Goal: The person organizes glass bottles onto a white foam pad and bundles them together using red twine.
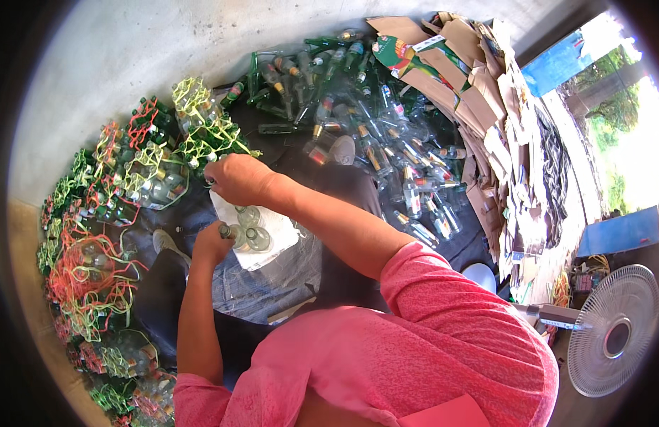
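Note:
In front of me a white board [273, 246] lies on dark sheeting, and several clear glass bottles [259, 239] stand close together on it. My left hand [213, 243] is curled about the neck of a glass bottle [236, 235] at the group's left side. Across the board's far end reaches my right hand [238, 179], its fingers bent in beside a bundle of green bottles [214, 140] tied with yellow-green strapping. A dark, glassy bit shows under those fingers, but what they hold is hidden.
Tied bottle bundles [89, 256] with red and yellow strapping line the left wall. Loose bottles [372, 144] cover the floor ahead and right. Beyond them stands a stack of flattened cardboard [484, 107]. A fan [615, 336] is at the right.

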`<state>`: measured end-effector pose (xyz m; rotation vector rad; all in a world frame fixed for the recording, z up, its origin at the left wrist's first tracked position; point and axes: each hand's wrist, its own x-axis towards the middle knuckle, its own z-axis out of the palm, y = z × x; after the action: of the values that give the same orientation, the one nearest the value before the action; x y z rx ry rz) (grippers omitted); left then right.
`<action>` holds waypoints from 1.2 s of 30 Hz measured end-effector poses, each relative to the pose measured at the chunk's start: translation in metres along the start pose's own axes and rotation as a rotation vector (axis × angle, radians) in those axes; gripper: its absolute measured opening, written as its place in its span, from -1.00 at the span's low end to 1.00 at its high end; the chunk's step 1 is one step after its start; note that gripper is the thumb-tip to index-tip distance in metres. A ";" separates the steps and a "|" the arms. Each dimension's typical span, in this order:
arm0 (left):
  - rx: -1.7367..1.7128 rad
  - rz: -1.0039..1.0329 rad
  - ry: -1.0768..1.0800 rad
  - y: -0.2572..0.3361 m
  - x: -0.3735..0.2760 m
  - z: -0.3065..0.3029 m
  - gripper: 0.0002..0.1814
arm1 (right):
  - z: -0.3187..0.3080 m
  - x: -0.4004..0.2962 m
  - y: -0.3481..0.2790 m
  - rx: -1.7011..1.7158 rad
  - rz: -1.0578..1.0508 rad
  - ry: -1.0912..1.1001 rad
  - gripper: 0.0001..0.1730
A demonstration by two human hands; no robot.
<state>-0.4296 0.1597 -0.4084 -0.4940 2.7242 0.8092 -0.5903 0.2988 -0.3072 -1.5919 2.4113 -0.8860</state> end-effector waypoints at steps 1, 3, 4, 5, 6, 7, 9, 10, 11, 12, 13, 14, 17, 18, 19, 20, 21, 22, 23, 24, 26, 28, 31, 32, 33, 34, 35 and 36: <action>-0.002 -0.002 0.007 -0.001 -0.002 -0.001 -0.74 | -0.001 -0.001 -0.003 0.013 0.013 -0.026 -0.77; -0.003 0.014 0.011 -0.002 -0.004 -0.003 -0.74 | -0.008 -0.003 -0.012 0.015 0.061 -0.096 -0.74; 0.017 0.013 0.009 -0.003 -0.004 -0.005 -0.74 | -0.010 -0.003 -0.016 0.016 0.085 -0.133 -0.72; 0.036 0.011 0.006 -0.003 -0.004 -0.006 -0.73 | -0.009 -0.003 -0.017 0.017 0.082 -0.144 -0.71; 0.038 0.016 0.012 -0.002 -0.005 -0.007 -0.72 | -0.007 -0.003 -0.017 0.016 0.087 -0.155 -0.71; 0.040 0.020 0.018 0.000 -0.005 -0.008 -0.71 | -0.006 -0.003 -0.015 0.017 0.092 -0.166 -0.70; 0.048 0.020 0.016 0.001 -0.006 -0.010 -0.69 | -0.003 -0.002 -0.014 -0.003 0.075 -0.175 -0.70; 0.054 0.015 0.008 -0.001 -0.006 -0.012 -0.68 | -0.002 -0.001 -0.015 -0.016 0.068 -0.183 -0.70; 0.062 0.011 -0.001 -0.002 -0.007 -0.015 -0.67 | 0.000 0.001 -0.015 -0.029 0.062 -0.191 -0.70; 0.050 0.010 -0.004 0.004 -0.008 -0.017 -0.67 | -0.001 -0.001 -0.014 -0.014 0.067 -0.172 -0.74; 0.041 0.010 -0.007 0.008 -0.009 -0.021 -0.67 | -0.001 -0.001 -0.013 -0.018 0.073 -0.174 -0.75; 0.034 0.011 -0.011 0.013 -0.012 -0.026 -0.67 | -0.001 0.000 -0.013 -0.021 0.080 -0.174 -0.76; 0.011 0.101 0.065 0.016 -0.013 -0.025 -0.66 | -0.004 0.000 -0.011 -0.086 0.138 -0.252 -0.80; -0.026 0.161 0.081 0.010 -0.012 -0.022 -0.65 | 0.002 0.001 -0.009 -0.101 0.108 -0.250 -0.80; -0.061 0.213 0.105 0.002 -0.015 -0.023 -0.64 | 0.009 0.008 -0.011 -0.123 0.076 -0.256 -0.78; -0.053 0.219 0.066 0.006 -0.012 -0.021 -0.63 | 0.009 0.003 -0.007 -0.127 0.088 -0.236 -0.78; -0.032 0.196 0.041 0.007 -0.014 -0.026 -0.62 | 0.008 0.003 -0.013 -0.109 0.103 -0.224 -0.79; -0.042 0.162 0.038 0.014 -0.017 -0.032 -0.62 | 0.008 0.003 -0.015 -0.122 0.077 -0.213 -0.80; -0.044 0.125 0.033 0.025 -0.022 -0.038 -0.61 | 0.010 0.003 -0.009 -0.087 0.073 -0.198 -0.80; -0.039 0.076 0.031 0.030 -0.025 -0.042 -0.61 | 0.013 0.004 -0.007 -0.087 0.067 -0.182 -0.77; -0.051 0.079 0.028 0.034 -0.021 -0.040 -0.62 | 0.016 0.001 0.002 -0.088 0.069 -0.169 -0.73; -0.064 0.098 0.038 0.029 -0.021 -0.038 -0.64 | 0.014 0.002 0.001 -0.091 0.074 -0.179 -0.72; -0.079 0.170 0.067 0.011 -0.015 -0.029 -0.66 | 0.014 0.003 -0.002 -0.070 0.064 -0.155 -0.81; -0.086 0.195 0.083 0.007 -0.014 -0.025 -0.67 | 0.013 0.002 -0.004 -0.069 0.067 -0.150 -0.81; -0.091 0.220 0.098 0.011 -0.013 -0.025 -0.68 | 0.011 0.001 -0.004 -0.062 0.070 -0.148 -0.81; -0.069 0.203 0.079 0.015 -0.014 -0.026 -0.68 | 0.010 0.001 -0.004 -0.054 0.072 -0.146 -0.81; -0.048 0.187 0.061 0.018 -0.015 -0.028 -0.68 | 0.009 -0.001 -0.003 -0.047 0.076 -0.145 -0.81; -0.023 0.171 0.041 0.023 -0.016 -0.031 -0.68 | 0.010 -0.001 -0.002 -0.045 0.080 -0.130 -0.80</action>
<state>-0.4285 0.1649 -0.3670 -0.2871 2.8273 0.8813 -0.5839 0.2952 -0.3147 -1.5060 2.4015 -0.6964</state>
